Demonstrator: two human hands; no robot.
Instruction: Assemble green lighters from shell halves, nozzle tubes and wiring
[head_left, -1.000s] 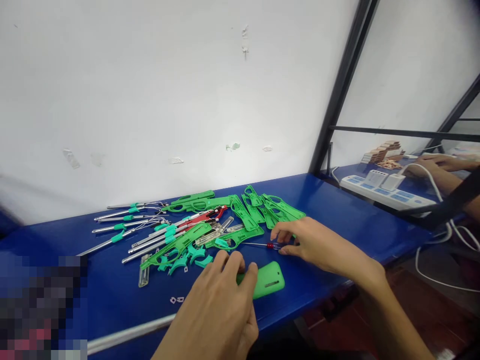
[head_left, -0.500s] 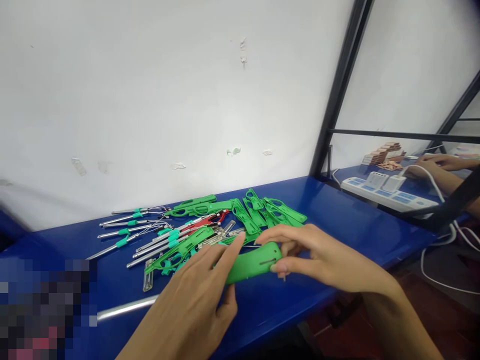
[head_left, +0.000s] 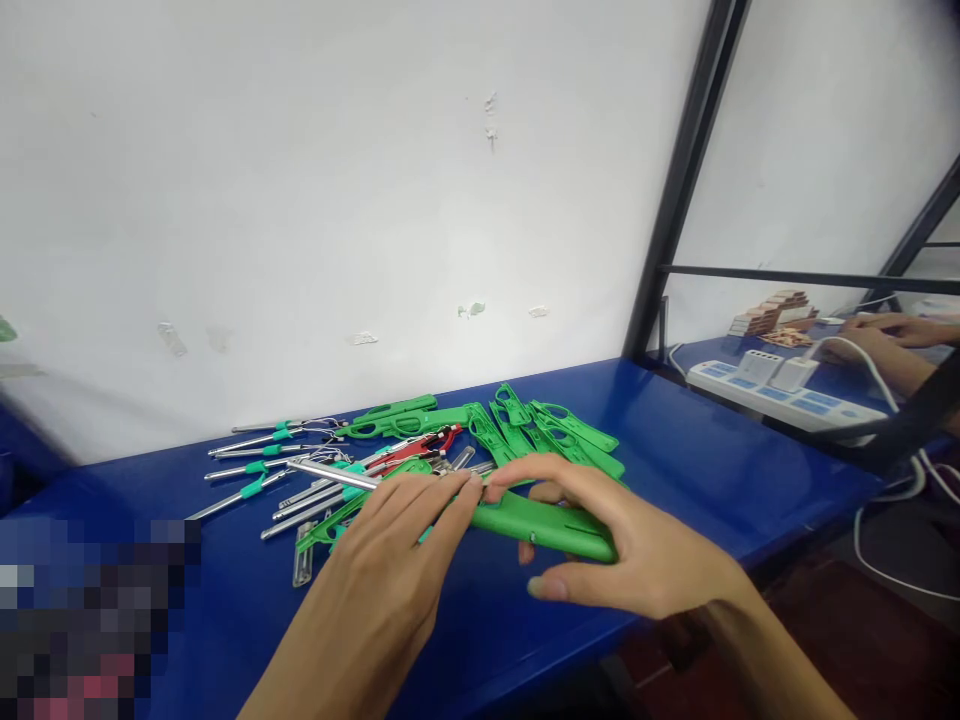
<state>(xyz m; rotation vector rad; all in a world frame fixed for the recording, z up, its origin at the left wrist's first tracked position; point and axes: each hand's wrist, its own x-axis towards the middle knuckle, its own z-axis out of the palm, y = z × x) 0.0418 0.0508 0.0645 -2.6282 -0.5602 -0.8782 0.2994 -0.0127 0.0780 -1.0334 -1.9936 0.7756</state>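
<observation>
Both hands hold a long green plastic handle piece (head_left: 551, 527) just above the blue table (head_left: 712, 470). My right hand (head_left: 622, 545) wraps its right end, thumb underneath and fingers over the top. At its left end my left hand (head_left: 397, 560) closes on it, and a silver metal rod (head_left: 330, 473) sticks out up and to the left from those fingers. Behind the hands lies a pile of green plastic handle shells (head_left: 540, 425) and several silver rods with teal collars (head_left: 262, 465).
A white wall stands behind the table. A black metal frame (head_left: 675, 190) rises at the right. Beyond it lie a white power strip (head_left: 787, 400) with plugs and cables, stacked brown pieces (head_left: 769, 312), and another person's hands (head_left: 892, 335).
The green handle piece went from lying on the table under my left hand to being held up by both hands. A silver rod has appeared at my left fingers.
</observation>
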